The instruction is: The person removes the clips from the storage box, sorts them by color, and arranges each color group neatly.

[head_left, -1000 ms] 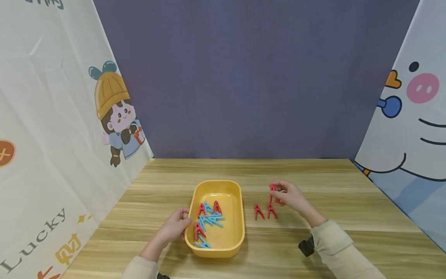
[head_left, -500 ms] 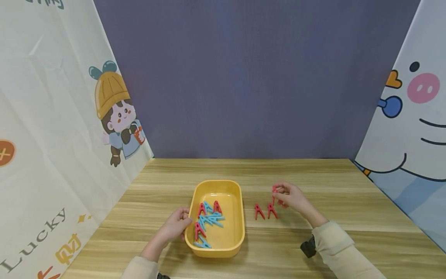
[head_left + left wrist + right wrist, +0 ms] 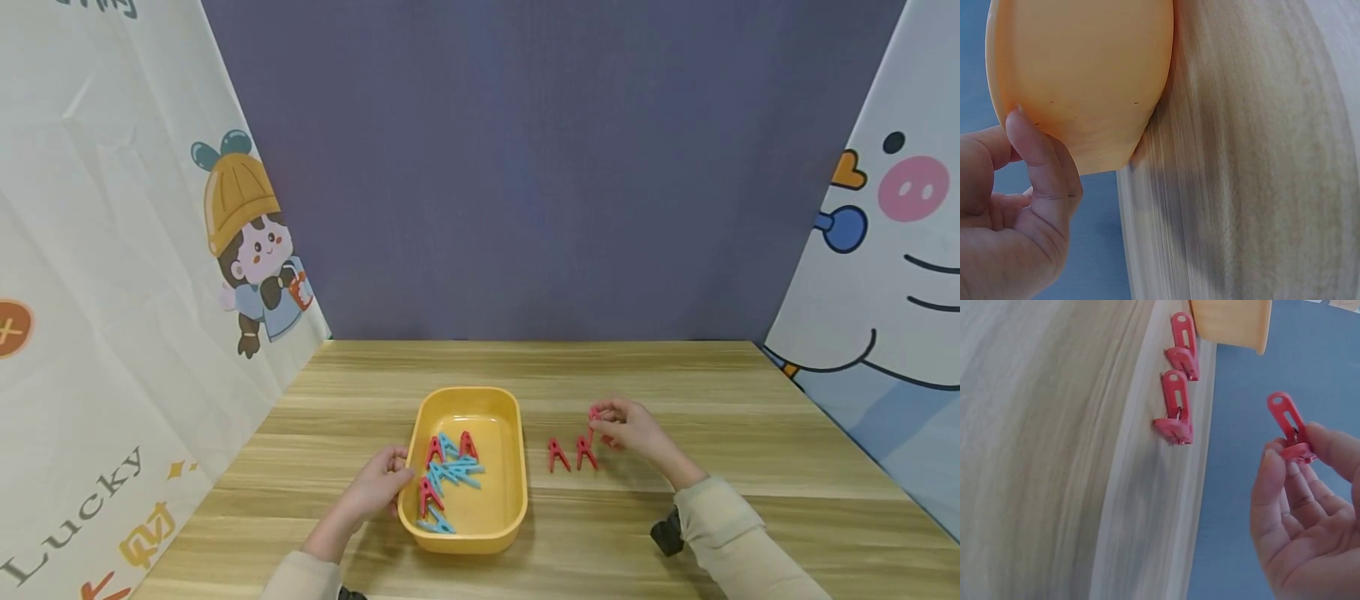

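Note:
My left hand (image 3: 375,486) pinches the left rim of a yellow plastic bin (image 3: 501,500); the left wrist view shows its fingers on the rim of that bin (image 3: 1091,69). Inside lie several blue clothespins (image 3: 463,475) and three red ones, bunched toward the left side. To the right of the bin, my right hand (image 3: 633,429) pinches a red clothespin (image 3: 1288,419) between thumb and fingers, above the table. Just left of and below that hand, two red clothespins (image 3: 558,455) stand side by side on the table, legs spread.
A wooden table (image 3: 675,375) lies under everything. Behind it rises a dark blue-grey panel (image 3: 525,167). Printed cartoon sheets flank it, one on the left (image 3: 112,250) and one on the right (image 3: 847,308).
My right hand has shifted slightly right and down toward the table, still holding the red clothespin. The left hand, bin and other clothespins have stayed in place.

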`<state>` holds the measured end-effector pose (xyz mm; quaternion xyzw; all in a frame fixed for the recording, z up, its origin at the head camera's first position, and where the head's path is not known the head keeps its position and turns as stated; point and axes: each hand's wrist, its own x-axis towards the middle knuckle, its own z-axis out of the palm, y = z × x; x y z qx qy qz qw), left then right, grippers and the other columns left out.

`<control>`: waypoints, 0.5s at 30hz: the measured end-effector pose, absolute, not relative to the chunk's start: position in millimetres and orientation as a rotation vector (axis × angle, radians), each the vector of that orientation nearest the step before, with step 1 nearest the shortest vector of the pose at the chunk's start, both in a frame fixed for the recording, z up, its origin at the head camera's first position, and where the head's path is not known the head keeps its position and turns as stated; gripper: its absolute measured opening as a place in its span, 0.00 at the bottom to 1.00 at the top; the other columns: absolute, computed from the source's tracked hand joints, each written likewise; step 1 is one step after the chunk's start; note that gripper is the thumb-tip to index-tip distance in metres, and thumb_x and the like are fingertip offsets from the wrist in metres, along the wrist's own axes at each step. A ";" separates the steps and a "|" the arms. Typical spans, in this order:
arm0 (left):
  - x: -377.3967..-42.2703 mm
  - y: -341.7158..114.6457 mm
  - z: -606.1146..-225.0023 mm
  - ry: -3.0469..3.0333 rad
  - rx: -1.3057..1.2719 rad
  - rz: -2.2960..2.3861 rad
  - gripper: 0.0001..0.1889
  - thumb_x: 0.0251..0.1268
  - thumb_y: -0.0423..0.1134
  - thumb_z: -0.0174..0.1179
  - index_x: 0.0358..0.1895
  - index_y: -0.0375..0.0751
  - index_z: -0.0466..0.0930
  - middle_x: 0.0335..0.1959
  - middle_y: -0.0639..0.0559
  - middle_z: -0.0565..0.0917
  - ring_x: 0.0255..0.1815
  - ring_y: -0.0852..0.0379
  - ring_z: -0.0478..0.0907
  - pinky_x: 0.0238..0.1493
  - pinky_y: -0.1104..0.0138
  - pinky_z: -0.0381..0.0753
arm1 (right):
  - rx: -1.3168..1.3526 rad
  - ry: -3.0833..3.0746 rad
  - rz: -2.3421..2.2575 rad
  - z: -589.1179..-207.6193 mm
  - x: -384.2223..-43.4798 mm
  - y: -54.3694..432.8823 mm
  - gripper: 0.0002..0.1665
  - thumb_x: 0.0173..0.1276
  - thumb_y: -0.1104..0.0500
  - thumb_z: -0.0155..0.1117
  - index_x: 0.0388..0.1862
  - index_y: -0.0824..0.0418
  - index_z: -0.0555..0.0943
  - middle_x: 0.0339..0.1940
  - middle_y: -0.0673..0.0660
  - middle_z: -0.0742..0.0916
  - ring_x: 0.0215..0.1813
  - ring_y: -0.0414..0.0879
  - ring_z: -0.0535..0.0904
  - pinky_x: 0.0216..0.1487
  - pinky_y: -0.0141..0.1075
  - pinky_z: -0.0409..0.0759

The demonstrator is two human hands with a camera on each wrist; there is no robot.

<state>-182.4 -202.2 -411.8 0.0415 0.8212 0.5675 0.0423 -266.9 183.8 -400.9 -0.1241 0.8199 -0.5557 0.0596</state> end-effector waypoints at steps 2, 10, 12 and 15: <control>-182.2 -202.0 -411.1 2.516 0.122 1.733 0.16 0.62 0.29 0.49 0.52 0.23 0.64 0.29 0.46 0.70 0.16 0.58 0.70 0.15 0.68 0.73 | -0.365 2.486 -1.674 -403.6 -268.1 185.2 0.22 0.66 0.63 0.58 0.54 0.75 0.69 0.37 0.60 0.80 0.32 0.54 0.78 0.30 0.43 0.80; -181.8 -202.6 -411.1 2.508 0.134 1.736 0.17 0.62 0.29 0.49 0.52 0.22 0.63 0.30 0.44 0.71 0.17 0.57 0.71 0.14 0.69 0.73 | -0.392 2.452 -1.673 -412.6 -272.1 190.7 0.21 0.65 0.65 0.58 0.53 0.77 0.68 0.35 0.61 0.79 0.29 0.51 0.77 0.30 0.45 0.82; -181.3 -202.3 -410.3 2.505 0.137 1.735 0.17 0.62 0.29 0.49 0.52 0.22 0.63 0.30 0.44 0.71 0.17 0.57 0.71 0.14 0.70 0.73 | -0.391 2.451 -1.673 -413.3 -272.0 190.9 0.21 0.65 0.66 0.57 0.52 0.77 0.67 0.33 0.60 0.78 0.28 0.49 0.76 0.29 0.44 0.82; -181.1 -202.1 -409.3 2.502 0.139 1.734 0.17 0.62 0.29 0.49 0.52 0.22 0.63 0.30 0.44 0.71 0.17 0.58 0.71 0.14 0.70 0.72 | -0.389 2.463 -1.661 -413.8 -271.8 191.1 0.21 0.66 0.66 0.57 0.52 0.77 0.67 0.31 0.60 0.79 0.27 0.49 0.76 0.27 0.43 0.81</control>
